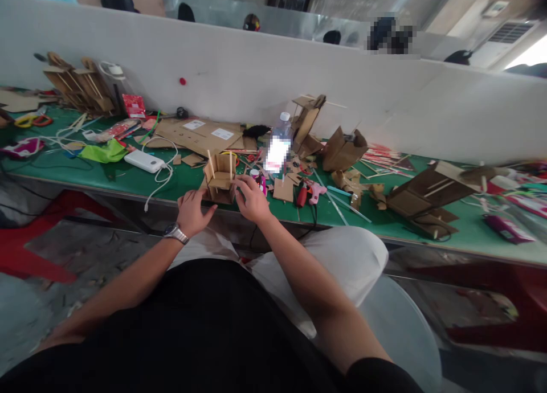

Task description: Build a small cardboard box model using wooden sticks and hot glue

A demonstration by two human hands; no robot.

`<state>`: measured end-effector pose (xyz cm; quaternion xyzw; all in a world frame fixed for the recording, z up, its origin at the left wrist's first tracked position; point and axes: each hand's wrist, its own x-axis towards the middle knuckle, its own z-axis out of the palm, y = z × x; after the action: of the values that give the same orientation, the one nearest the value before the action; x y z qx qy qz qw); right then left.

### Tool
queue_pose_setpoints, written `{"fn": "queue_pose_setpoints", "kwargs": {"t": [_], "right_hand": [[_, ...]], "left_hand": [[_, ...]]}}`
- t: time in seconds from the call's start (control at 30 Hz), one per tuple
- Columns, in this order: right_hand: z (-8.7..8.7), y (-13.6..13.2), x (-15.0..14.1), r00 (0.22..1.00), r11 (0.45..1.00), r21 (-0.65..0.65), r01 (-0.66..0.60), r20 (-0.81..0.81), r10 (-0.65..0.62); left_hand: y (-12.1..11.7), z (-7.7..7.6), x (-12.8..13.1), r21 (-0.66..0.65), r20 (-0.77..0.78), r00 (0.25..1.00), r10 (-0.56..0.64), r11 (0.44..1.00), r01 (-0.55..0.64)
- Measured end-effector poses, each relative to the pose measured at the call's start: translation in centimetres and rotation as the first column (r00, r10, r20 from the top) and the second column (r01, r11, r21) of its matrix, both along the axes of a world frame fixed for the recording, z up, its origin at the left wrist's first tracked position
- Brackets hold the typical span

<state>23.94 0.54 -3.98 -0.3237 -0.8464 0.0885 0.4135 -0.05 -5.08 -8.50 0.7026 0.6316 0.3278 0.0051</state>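
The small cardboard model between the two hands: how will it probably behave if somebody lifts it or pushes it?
The cardboard model is probably light for its size, being built of thin panels and sticks. It may hold its shape, since upright panels meet at angles. The slender sticks could snap if squeezed.

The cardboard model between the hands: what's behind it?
Beyond the cardboard model, toward the partition, lies a flat cardboard sheet with two white labels. Anything directly behind the model is hidden.
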Motion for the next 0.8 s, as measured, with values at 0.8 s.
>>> {"fn": "queue_pose_setpoints", "kwargs": {"t": [0.8], "right_hand": [[-0.7,0.3,-0.4,0.999,1.0,-0.016,0.017,0.038,-0.016]], "left_hand": [[-0.1,1.6,2.7,-0.095,-0.265,0.961,-0.084,0.994,0.06]]}}
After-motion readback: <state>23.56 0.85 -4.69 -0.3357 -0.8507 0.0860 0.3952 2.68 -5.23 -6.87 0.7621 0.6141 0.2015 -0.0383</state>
